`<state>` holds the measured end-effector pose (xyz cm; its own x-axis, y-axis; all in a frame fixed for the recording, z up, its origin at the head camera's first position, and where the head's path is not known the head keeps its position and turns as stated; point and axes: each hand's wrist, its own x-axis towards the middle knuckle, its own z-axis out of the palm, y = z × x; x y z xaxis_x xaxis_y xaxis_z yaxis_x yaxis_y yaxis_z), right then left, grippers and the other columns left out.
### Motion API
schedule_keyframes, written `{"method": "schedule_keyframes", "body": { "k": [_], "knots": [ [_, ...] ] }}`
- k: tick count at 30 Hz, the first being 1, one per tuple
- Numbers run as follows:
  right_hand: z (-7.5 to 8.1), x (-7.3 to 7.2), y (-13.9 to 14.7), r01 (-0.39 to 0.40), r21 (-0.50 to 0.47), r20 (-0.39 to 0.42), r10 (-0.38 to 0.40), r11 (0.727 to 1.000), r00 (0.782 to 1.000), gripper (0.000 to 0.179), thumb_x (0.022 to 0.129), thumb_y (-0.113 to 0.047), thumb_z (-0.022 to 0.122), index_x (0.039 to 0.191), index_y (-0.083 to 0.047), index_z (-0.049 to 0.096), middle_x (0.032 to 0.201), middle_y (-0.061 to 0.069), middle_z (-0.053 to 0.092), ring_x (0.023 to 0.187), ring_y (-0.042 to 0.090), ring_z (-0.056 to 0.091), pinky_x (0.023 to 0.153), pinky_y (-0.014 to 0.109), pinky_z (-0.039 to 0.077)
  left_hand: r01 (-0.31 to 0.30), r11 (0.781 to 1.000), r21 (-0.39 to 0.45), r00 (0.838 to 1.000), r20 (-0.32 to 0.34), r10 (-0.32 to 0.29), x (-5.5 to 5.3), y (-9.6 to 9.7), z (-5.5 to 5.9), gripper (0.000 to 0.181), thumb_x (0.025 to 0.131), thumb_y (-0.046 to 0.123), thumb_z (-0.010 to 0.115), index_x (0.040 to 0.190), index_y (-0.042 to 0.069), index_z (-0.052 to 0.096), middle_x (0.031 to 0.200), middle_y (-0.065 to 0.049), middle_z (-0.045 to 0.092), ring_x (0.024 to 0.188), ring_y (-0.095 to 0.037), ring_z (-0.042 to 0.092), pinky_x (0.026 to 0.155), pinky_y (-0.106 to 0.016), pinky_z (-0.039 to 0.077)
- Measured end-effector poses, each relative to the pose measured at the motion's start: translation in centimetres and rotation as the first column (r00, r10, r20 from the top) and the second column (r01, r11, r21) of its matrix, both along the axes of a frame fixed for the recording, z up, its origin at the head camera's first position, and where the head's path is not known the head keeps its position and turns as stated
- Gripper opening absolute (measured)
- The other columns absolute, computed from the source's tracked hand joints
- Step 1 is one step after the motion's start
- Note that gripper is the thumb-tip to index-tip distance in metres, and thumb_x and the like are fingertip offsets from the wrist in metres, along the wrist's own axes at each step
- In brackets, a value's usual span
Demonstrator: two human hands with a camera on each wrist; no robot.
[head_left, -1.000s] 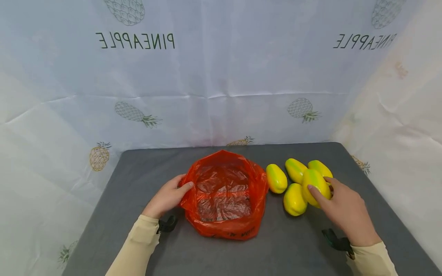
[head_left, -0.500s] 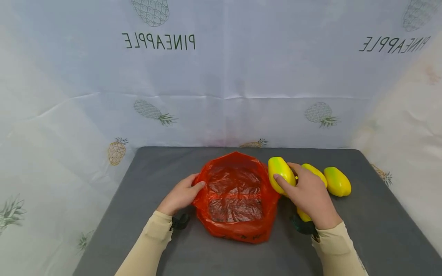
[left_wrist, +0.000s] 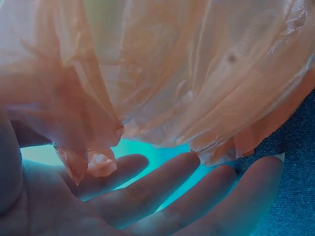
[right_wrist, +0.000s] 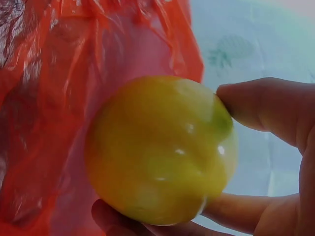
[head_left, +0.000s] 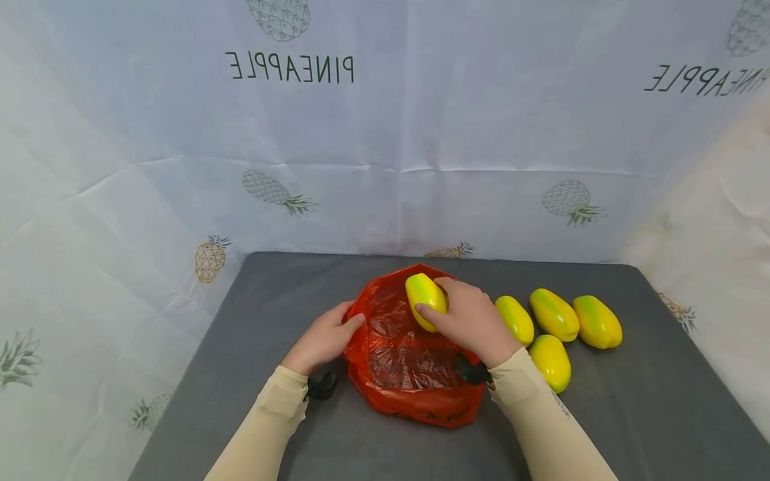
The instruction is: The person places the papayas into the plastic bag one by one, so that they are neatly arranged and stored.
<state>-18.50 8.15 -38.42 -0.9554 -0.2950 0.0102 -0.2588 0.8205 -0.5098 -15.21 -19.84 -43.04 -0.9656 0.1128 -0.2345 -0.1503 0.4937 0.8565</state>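
A red plastic bag (head_left: 415,406) lies with its mouth spread on the dark table. At its left rim my left hand (head_left: 321,341) pinches the film between thumb and fingers; in the left wrist view, fingers (left_wrist: 152,196) extend beneath the thin bag (left_wrist: 167,73). Over the bag's mouth, my right hand (head_left: 475,321) grips a yellow-green fruit, smooth and oblong like a papaya (head_left: 426,297). The right wrist view shows the fruit (right_wrist: 157,152) held between thumb and fingers, with red film behind it.
Several similar yellow fruits (head_left: 553,315) sit in a loose group right of the bag. The grey-black table (head_left: 289,280) is backed by a white pineapple-print cloth (head_left: 385,120), which also covers the sides.
My right hand has carried the fruit leftward from the group to above the bag's mouth. The left hand keeps its hold on the rim. The head view has shifted slightly right.
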Motion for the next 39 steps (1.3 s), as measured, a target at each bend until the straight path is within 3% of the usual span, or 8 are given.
{"method": "schedule_keyframes", "body": {
  "k": [7,15,24,39],
  "knots": [
    [-0.6,-1.4,-2.7,-0.102,0.057,0.02,0.101,0.993,0.995,0.066,0.098,-0.049,0.076,0.147,-0.007,0.061,0.115,0.006,0.076,0.084,0.017,0.067,0.078,0.037,0.06,0.0,1.0,0.001,1.0,-0.009,0.0,0.1,0.1,-0.1,0.053,0.113,0.033,0.057,0.159,0.009,0.05,0.121,-0.01,0.07,0.087,-0.017,0.069,0.084,-0.036,0.061],
    [-1.2,-2.2,-4.5,-0.127,0.093,0.063,0.121,0.988,0.991,0.064,0.097,-0.043,0.078,0.145,-0.004,0.061,0.11,0.008,0.075,0.081,0.019,0.066,0.08,0.039,0.063,-0.002,1.0,-0.027,1.0,-0.022,0.001,0.1,0.2,-0.2,0.052,0.113,0.033,0.056,0.158,0.009,0.051,0.121,-0.009,0.07,0.09,-0.017,0.068,0.09,-0.04,0.061],
    [-2.2,-2.9,-5.3,-0.131,0.102,0.062,0.125,0.986,0.99,0.059,0.096,-0.043,0.08,0.139,-0.006,0.063,0.101,0.004,0.073,0.077,0.019,0.065,0.076,0.039,0.061,0.004,0.998,-0.063,0.999,-0.033,-0.006,0.1,0.3,-0.2,0.053,0.113,0.036,0.057,0.159,0.01,0.052,0.147,-0.011,0.066,0.12,-0.022,0.07,0.108,-0.053,0.057],
    [-3.2,-3.2,-6.5,-0.12,0.103,0.076,0.113,0.987,0.991,0.056,0.095,-0.043,0.08,0.135,-0.007,0.065,0.096,0.004,0.071,0.074,0.019,0.064,0.074,0.038,0.062,-0.006,0.996,-0.087,0.999,-0.036,0.003,0.1,0.3,0.0,0.05,0.113,0.033,0.057,0.156,0.008,0.054,0.141,-0.012,0.069,0.109,-0.021,0.07,0.102,-0.05,0.059]
  ]
}}
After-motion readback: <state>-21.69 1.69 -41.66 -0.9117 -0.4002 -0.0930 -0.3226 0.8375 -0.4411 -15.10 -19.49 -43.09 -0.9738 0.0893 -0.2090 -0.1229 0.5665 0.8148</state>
